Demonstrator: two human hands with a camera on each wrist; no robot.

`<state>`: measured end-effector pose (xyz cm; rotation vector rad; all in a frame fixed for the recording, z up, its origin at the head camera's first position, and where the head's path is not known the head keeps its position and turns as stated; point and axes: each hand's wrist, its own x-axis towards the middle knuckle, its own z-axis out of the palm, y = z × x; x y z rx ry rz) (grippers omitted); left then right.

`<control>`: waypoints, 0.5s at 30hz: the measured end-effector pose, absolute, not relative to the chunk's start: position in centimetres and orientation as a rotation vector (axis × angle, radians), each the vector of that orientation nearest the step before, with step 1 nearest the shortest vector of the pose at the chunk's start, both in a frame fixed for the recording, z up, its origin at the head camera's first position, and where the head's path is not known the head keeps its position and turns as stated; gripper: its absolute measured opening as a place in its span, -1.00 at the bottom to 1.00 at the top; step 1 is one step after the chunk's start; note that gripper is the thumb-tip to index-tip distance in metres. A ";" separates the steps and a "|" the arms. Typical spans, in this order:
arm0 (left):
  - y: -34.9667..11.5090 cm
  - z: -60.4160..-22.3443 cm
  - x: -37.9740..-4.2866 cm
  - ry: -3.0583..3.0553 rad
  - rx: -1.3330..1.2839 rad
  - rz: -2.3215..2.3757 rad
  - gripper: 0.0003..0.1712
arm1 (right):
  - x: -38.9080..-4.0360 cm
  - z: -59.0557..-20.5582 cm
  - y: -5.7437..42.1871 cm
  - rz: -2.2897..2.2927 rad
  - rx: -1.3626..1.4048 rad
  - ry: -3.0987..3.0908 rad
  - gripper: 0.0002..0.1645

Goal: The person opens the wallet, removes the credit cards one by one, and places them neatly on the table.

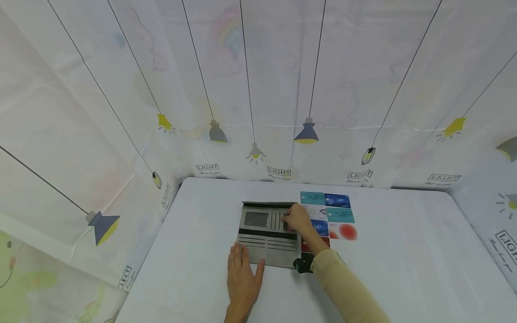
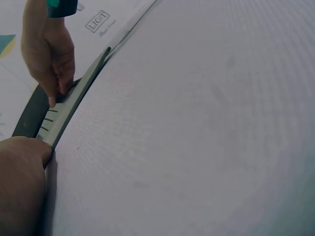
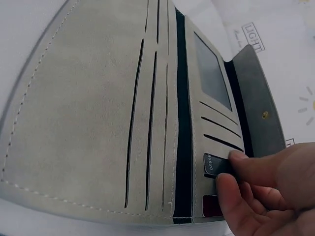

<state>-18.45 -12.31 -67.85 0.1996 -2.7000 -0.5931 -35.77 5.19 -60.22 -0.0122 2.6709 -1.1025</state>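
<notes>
A grey wallet [image 1: 274, 259] lies unfolded on the white table, with rows of card slots and a clear window [image 1: 256, 219]. My right hand [image 1: 300, 220] is over its upper right part. There, thumb and finger pinch a dark card [image 3: 214, 164] with embossed digits, part of which shows at a slot. Just beside it, a dark red card [image 3: 211, 206] peeks from another slot. The snap flap [image 3: 261, 98] stands raised along the far edge. My left hand [image 1: 243, 278] rests at the wallet's lower left edge with its fingers extended and thumb spread.
To the wallet's right lie several cards in two columns, among them a teal VIP card [image 1: 312, 198], a blue card [image 1: 337, 200] and one with a red circle [image 1: 347, 232]. My right forearm [image 1: 343, 282] crosses the lower ones. Behind the table hangs a lamp-printed cloth [image 1: 274, 89].
</notes>
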 end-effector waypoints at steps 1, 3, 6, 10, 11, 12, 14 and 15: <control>-12.3 -67.9 -18.5 -2.700 0.202 -0.592 -0.12 | -35.7 -60.1 5.2 -1.119 -0.012 2.685 -0.65; -12.3 -67.9 -18.5 -2.700 0.204 -0.588 -0.12 | -35.6 -60.1 5.2 -1.147 0.004 2.705 -0.68; -12.3 -68.0 -18.6 -2.703 0.207 -0.580 -0.12 | -35.6 -60.0 5.4 -1.165 0.023 2.719 -0.72; -12.2 -68.1 -18.6 -2.717 0.218 -0.583 -0.11 | -35.6 -60.3 5.6 -1.168 0.035 2.736 -0.74; -12.2 -68.1 -18.6 -2.721 0.220 -0.584 -0.11 | -35.6 -60.4 5.7 -1.175 0.032 2.738 -0.74; -12.2 -68.1 -18.6 -2.722 0.223 -0.582 -0.10 | -35.6 -60.4 5.8 -1.182 0.035 2.738 -0.74; -12.2 -68.1 -18.6 -2.724 0.224 -0.574 -0.10 | -35.6 -60.5 6.0 -1.198 0.042 2.736 -0.74; -12.3 -68.1 -18.5 -2.723 0.225 -0.572 -0.09 | -35.6 -60.5 6.1 -1.201 0.047 2.736 -0.74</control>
